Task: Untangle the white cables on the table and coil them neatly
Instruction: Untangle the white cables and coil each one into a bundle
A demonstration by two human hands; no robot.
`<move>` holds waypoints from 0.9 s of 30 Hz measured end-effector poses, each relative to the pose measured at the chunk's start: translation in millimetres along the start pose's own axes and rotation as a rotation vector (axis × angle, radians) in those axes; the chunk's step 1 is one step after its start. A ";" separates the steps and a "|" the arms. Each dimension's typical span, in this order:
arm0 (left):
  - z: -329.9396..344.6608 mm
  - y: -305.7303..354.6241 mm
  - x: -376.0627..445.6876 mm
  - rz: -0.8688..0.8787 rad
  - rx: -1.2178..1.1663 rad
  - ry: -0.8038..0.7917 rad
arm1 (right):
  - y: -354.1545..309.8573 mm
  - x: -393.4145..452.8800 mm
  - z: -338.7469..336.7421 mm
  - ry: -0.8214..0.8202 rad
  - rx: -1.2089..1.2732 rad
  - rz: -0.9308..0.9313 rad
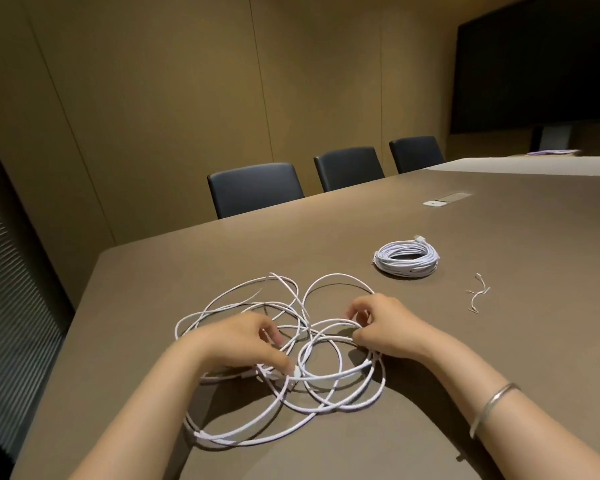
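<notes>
Now the tangled cable (278, 403) lies between the hands at lower centre, the left hand (236, 341) pinching a strand near the plug, the right hand (385, 327) curled round loops.

Three dark chairs (255, 188) stood along the far table edge at centre frame, a dark screen (537, 60) filled the upper right, a white plate (434, 203) beside a metal hatch (453, 197) lay at right, tan wall panels (187, 81) ran behind.
</notes>
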State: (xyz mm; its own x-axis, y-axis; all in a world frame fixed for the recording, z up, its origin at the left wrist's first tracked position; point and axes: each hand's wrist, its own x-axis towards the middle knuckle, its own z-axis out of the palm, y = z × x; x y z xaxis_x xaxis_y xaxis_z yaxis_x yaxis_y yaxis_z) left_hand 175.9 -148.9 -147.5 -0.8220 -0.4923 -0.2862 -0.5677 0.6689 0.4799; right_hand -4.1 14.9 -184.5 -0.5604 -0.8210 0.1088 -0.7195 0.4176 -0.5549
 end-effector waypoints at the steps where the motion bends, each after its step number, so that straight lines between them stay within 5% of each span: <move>1: -2.9 -1.4 -2.2 -0.001 -0.045 0.011 | 0.1 -1.9 -1.0 -0.015 -0.020 -0.005; 5: -15.9 -3.8 -4.9 0.053 -0.156 0.299 | 4.8 -3.9 -1.8 0.013 -0.159 0.006; 9: -23.2 -17.0 9.3 0.032 0.020 0.629 | 11.3 0.4 -1.7 0.072 -0.152 0.023; 27: -0.8 -67.7 78.3 0.010 0.364 0.498 | 10.9 0.0 0.5 0.061 -0.120 0.010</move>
State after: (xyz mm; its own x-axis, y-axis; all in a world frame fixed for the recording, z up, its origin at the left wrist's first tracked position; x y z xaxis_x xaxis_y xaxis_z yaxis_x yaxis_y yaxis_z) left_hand 150.0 -233.2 -201.7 -0.7578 -0.6271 0.1805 -0.6108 0.7790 0.1420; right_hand -11.6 19.2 -191.0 -0.5890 -0.7930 0.1556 -0.7558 0.4723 -0.4536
